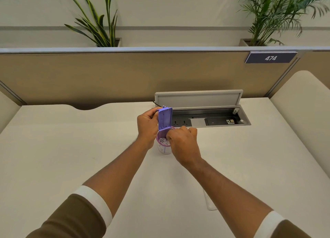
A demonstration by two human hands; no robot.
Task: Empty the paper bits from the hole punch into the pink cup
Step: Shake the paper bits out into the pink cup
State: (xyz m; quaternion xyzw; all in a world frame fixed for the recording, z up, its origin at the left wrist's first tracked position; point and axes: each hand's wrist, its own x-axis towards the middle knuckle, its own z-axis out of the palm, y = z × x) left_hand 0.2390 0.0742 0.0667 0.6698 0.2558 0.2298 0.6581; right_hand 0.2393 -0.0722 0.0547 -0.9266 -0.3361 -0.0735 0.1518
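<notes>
The left hand (147, 124) grips the purple hole punch (165, 119) upright at frame centre, over the pink cup (163, 145); the right hand (183, 143) steadies the cup's rim. Any tilt could scatter bits onto the desk (71, 148).

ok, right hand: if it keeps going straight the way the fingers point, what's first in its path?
The right hand points up-left over the pink cup. First in line looks like the purple hole punch held by the left hand; it seems nearly touching already, though depth is unclear.
</notes>
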